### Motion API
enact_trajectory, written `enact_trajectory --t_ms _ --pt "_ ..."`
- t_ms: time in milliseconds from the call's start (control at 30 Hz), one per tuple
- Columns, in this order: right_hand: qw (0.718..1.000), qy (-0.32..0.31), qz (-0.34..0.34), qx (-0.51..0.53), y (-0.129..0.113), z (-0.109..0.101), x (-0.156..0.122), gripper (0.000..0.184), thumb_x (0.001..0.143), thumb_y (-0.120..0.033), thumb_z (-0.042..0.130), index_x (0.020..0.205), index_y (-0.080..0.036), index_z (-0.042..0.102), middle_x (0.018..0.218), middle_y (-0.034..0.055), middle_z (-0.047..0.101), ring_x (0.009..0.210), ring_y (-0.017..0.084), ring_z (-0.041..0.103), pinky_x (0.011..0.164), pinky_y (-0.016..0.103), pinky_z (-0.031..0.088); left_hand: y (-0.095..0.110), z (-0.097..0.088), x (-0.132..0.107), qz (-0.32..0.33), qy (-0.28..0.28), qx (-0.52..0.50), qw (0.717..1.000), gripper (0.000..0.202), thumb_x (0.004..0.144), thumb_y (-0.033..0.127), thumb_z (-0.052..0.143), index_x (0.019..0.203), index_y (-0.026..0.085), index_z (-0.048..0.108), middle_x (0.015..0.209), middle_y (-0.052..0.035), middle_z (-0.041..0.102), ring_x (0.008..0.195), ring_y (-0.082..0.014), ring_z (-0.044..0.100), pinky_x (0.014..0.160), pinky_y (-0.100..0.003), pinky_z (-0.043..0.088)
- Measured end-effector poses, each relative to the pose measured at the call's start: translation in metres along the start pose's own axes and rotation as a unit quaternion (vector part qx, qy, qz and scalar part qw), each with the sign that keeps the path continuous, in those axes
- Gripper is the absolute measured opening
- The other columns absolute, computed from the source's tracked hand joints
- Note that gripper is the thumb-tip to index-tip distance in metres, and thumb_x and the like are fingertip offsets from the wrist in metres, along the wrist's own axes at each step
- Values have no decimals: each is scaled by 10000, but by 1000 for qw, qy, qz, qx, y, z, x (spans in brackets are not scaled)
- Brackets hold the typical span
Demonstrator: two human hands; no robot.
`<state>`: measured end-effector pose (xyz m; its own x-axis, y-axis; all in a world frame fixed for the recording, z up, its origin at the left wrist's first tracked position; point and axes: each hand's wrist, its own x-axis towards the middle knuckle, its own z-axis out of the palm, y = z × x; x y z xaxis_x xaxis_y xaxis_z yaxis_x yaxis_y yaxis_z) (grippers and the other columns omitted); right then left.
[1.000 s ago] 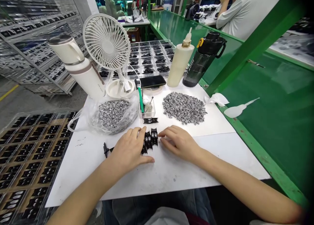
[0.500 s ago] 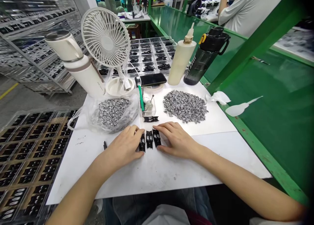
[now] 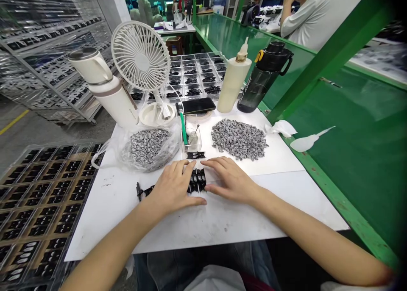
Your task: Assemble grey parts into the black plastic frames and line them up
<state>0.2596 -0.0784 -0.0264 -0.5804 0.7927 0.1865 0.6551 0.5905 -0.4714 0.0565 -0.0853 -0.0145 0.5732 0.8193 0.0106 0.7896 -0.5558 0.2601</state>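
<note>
A white work board (image 3: pixel 104 231) is set at a green workbench (image 3: pixel 359 155) in a factory workroom. Between the two hands are bunched small black moulded parts (image 3: pixel 196 181), their exact form obscured by the fingers. The left hand (image 3: pixel 173 188) is laid flat and open against them, with a dark strip (image 3: pixel 144 191) running out from beneath it, partly hidden. The right hand (image 3: pixel 232 181) is likewise laid open, its fingertips at the parts. Neither hand is clenched; whether the parts are gripped cannot be told. A further black part (image 3: pixel 195 155) lies just ahead, beside a clear box (image 3: pixel 190 142) holding a green-handled tool (image 3: pixel 182 128). A heap of grey pieces (image 3: pixel 238 139) and a plastic bag (image 3: pixel 149 149) of similar pieces are placed to either side. A tray of black parts (image 3: pixel 197 75) is seen beyond, partly blocked by a white desk fan (image 3: pixel 141 56).
</note>
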Motion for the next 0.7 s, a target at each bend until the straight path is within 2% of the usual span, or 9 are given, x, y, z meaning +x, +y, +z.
enact_trajectory --t_ms 133,300,500,600,700 --pt "997 64 31 24 9 -6 -1 387 820 -377 479 1153 -185 446 1074 84 542 995 220 474 873 386 367 11 14 3 0 61 68 996 877 649 706 419 1270 94 327 1208 -170 431 1082 -314 383 896 -455 307" --pt "992 104 40 52 19 -6 -1 328 830 -343 471 1129 -208 465 994 54 576 938 199 504 844 365 391 15 21 5 8 60 125 990 774 694 684 374 1171 77 429 1051 -153 511 934 -283 452 786 -401 366" --pt "987 129 63 75 22 -4 -1 290 839 -348 446 1094 -217 484 974 47 591 900 191 523 791 356 431 19 28 8 9 86 140 986 618 691 632 457 992 96 516 869 -106 531 802 -256 475 676 -375 396" --pt "986 133 66 74 24 -3 -3 290 838 -378 426 1073 -222 494 964 58 601 872 202 549 749 363 461 22 15 7 1 120 122 985 614 661 646 483 936 100 529 834 -100 535 782 -257 487 663 -376 410" --pt "986 137 77 54 32 -1 -5 284 823 -409 434 1064 -275 501 939 72 624 830 214 582 717 364 485 15 -24 -10 -15 199 66 978 701 668 696 400 1035 107 502 878 -104 543 817 -248 503 727 -370 422"
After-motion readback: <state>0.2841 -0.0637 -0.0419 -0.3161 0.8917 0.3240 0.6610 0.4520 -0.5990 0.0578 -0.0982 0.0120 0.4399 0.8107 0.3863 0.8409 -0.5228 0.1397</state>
